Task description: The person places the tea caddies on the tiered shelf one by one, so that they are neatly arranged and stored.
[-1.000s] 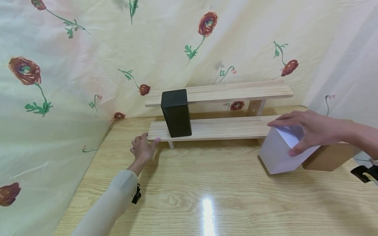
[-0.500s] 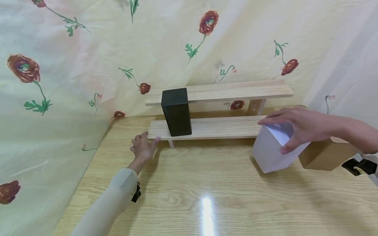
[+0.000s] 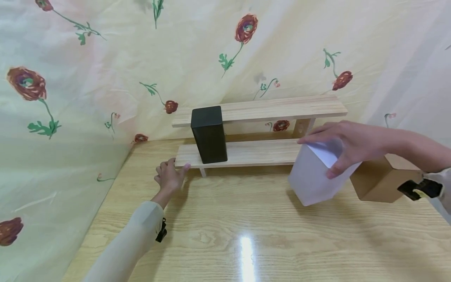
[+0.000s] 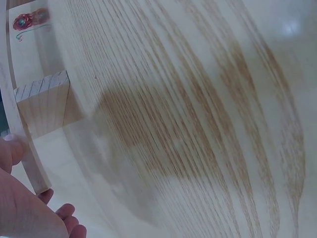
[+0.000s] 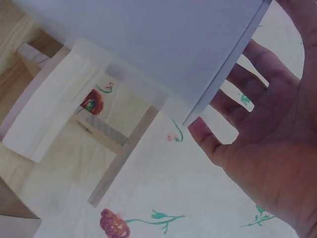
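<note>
My right hand grips a white box from above, thumb on the near side and fingers over the far edge. The box is tilted and held off the table, in front of the lower shelf's right part. In the right wrist view the white box fills the upper area, fingers behind its edge. My left hand holds the left end of the lower wooden shelf board, thumb on top; the left wrist view shows fingers under the board's end. A black box stands upright on that board, towards its left.
A brown cardboard box sits on the wood-grain table at the right, partly behind the right forearm. An upper shelf board runs behind the lower one. Flower-patterned cloth covers the back and sides.
My right hand has carried the white box to the left, away from the brown box, and more of the brown box shows. My left hand stays on the shelf's end.
</note>
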Tool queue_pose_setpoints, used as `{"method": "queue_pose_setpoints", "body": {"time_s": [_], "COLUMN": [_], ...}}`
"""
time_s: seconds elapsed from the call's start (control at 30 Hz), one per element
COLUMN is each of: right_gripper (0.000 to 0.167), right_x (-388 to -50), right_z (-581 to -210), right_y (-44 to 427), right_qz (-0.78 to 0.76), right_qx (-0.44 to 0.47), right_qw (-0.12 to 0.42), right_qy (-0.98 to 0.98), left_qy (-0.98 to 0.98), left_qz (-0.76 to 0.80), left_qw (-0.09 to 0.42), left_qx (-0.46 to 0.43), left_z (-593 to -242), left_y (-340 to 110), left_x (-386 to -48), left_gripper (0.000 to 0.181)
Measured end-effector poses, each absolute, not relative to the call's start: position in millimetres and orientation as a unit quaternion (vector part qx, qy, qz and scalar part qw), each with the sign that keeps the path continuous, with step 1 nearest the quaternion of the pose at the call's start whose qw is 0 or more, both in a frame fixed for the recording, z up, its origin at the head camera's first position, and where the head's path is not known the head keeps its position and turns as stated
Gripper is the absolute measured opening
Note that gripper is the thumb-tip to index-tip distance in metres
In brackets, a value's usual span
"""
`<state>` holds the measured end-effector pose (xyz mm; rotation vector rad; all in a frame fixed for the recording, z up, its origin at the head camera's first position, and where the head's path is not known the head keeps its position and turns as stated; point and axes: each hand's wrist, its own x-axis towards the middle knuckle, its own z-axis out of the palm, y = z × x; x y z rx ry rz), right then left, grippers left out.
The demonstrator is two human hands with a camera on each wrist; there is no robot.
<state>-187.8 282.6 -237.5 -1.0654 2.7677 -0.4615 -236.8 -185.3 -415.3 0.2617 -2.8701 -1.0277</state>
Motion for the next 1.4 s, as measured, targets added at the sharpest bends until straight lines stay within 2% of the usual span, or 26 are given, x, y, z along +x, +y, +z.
{"method": "queue_pose_setpoints", "body": {"time_s": [0.5,0.77,1.2,1.4], "right_gripper": [0.082,0.084,0.083,0.086], "right_x": [-202,-217,-255,-272], "right_z": [-218,-210,-216,-212], "right_y": [258,232,194,177], "right_qz": [-0.169,-0.15,-0.158,-0.131], "right_qx": [-0.373,-0.387,-0.343,-0.314], "right_qw": [0.083,0.056,0.023,0.032], "right_qy": [0.908,0.908,0.926,0.94], "left_qy": [-0.938,-0.937,-0.938,-0.94], "left_qz": [-0.333,-0.334,-0.333,-0.327], "left_qw": [0.044,0.045,0.043,0.044], "left_qx": [0.087,0.087,0.087,0.088], "left_z": [-417,-416,-417,-415], "left_y": [-186,-185,-183,-184], "left_x": [-238,-237,-236,-237], "left_gripper": [0.074,0.073,0.073,0.073]}}
